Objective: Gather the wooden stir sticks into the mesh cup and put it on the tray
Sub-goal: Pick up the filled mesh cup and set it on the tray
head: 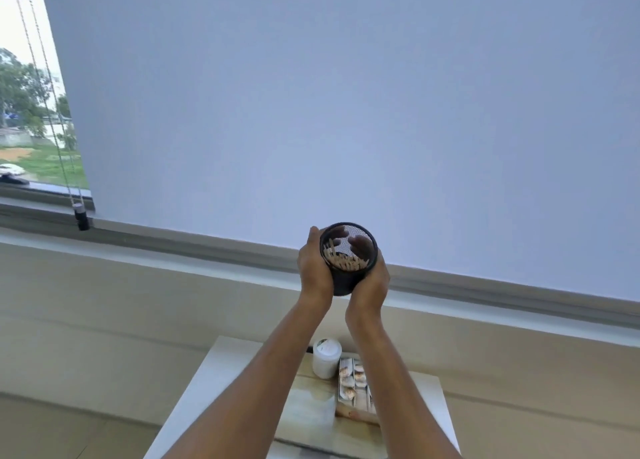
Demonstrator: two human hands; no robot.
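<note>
I hold the black mesh cup point(348, 256) up in front of me with both hands, well above the table, its mouth tilted toward me. Several wooden stir sticks point(344, 259) lie bunched inside against the lower wall. My left hand point(313, 268) wraps the cup's left side and my right hand point(372, 280) grips its right side and base; fingertips show through the mesh. Far below, the pale wooden tray point(311, 413) lies on the small white table point(207, 386), partly hidden by my forearms.
A white lidded jar point(326, 356) and a box of sachets point(355, 380) stand on the tray's far end. A lowered roller blind point(346, 95) fills the view ahead, its cord and weight point(82, 218) at the left by the window sill.
</note>
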